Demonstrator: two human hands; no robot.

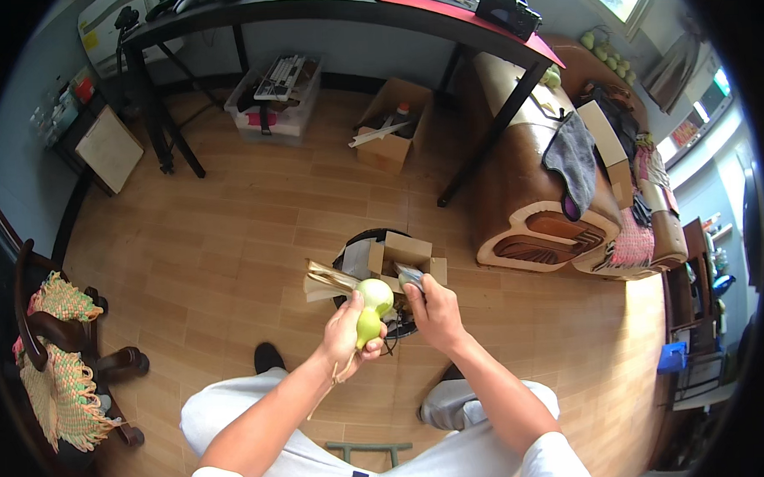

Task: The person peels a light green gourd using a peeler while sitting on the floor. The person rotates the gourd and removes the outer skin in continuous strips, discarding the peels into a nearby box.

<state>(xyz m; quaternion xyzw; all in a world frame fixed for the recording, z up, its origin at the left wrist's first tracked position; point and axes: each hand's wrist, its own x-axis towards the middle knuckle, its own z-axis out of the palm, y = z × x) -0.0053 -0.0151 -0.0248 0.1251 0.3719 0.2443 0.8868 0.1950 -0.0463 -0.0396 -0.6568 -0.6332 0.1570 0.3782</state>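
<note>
My left hand (pixel 349 331) is closed around a green bottle gourd (pixel 369 324); its upper bulb looks paler than the lower one. A thin dried stem hangs from the gourd below the hand. To the right of the gourd and apart from it, my right hand (pixel 436 309) grips a small, partly hidden tool (pixel 411 276) with a shiny, blade-like end; its exact kind cannot be told. Below both hands is a round black bin (pixel 370 232) holding an open cardboard box (pixel 407 242) and other scraps, partly covered by the hands and gourd.
A black-legged table (pixel 323 10) spans the far side, with a plastic tub (pixel 277 125) and a cardboard box (pixel 385 153) beneath it. A brown leather sofa (pixel 512 171) stands at right, a wooden chair (pixel 50 326) at left.
</note>
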